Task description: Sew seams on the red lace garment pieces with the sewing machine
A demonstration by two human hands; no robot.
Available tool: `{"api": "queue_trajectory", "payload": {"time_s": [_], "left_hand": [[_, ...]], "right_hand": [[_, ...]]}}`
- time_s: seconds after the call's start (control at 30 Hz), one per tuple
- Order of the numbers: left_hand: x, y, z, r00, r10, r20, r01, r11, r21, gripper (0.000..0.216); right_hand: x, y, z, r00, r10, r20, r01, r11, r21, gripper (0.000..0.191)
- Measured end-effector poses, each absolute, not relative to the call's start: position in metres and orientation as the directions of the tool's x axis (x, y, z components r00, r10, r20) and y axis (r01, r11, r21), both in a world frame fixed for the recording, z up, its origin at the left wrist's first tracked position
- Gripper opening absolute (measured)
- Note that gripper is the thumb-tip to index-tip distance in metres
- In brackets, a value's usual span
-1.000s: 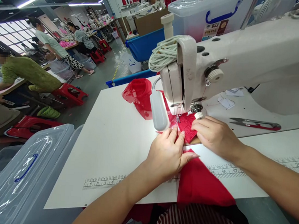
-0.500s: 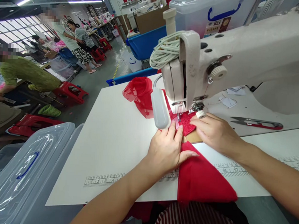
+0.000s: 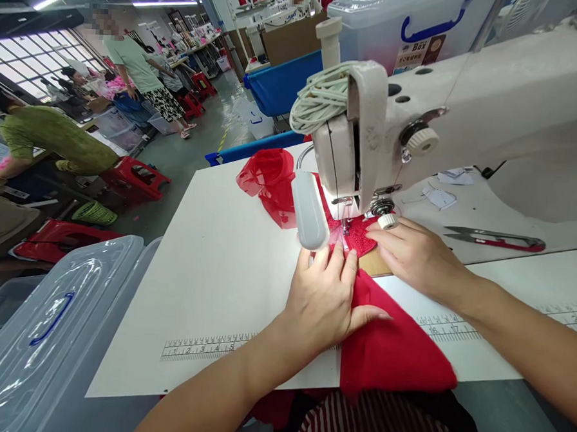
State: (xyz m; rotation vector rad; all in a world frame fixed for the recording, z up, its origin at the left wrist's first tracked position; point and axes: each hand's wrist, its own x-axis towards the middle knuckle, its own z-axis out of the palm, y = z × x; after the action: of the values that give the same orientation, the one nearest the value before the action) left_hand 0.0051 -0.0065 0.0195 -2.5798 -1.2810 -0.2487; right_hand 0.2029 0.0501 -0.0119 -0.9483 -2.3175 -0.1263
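Observation:
A white sewing machine (image 3: 449, 108) reaches in from the right, its presser foot (image 3: 346, 227) down over red lace fabric (image 3: 363, 238). My left hand (image 3: 324, 289) lies flat, fingers stretched toward the foot and thumb spread, resting on the red fabric just in front of it. Beneath that palm a plain red cloth (image 3: 393, 344) runs down to the table's front edge. My right hand (image 3: 407, 254) rests on the right side of the lace, fingertips bent together at its edge; whether they pinch it is partly hidden. Sheer red fabric (image 3: 273, 183) lies bunched behind the foot.
A grey-white lamp head (image 3: 311, 211) hangs left of the needle. Thread snips (image 3: 495, 238) and paper scraps (image 3: 439, 196) lie on the machine bed at right. A ruler strip (image 3: 199, 348) runs along the white table. Clear lidded bins (image 3: 55, 326) stand at left; co-workers are beyond.
My left hand has shifted slightly back toward me and to the right, its fingers now lower on the fabric. My right hand stays nearly in place. A standing co-worker has changed posture.

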Motion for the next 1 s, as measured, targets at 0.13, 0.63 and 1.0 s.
{"api": "queue_trajectory", "payload": {"time_s": [0.13, 0.63, 1.0], "left_hand": [[0.006, -0.006, 0.016, 0.601, 0.753, 0.269, 0.799, -0.580, -0.159, 0.089], [0.002, 0.005, 0.005, 0.602, 0.737, 0.309, 0.799, -0.547, -0.251, 0.089], [-0.001, 0.013, 0.002, 0.635, 0.709, 0.306, 0.761, -0.643, -0.089, 0.084]], "right_hand": [[0.203, 0.051, -0.013, -0.543, 0.620, 0.566, 0.674, 0.724, -0.147, 0.031], [0.203, 0.053, -0.013, -0.554, 0.641, 0.531, 0.725, 0.685, -0.070, 0.038], [0.196, 0.044, -0.011, -0.649, 0.518, 0.558, 0.552, 0.825, -0.124, 0.029]]}}
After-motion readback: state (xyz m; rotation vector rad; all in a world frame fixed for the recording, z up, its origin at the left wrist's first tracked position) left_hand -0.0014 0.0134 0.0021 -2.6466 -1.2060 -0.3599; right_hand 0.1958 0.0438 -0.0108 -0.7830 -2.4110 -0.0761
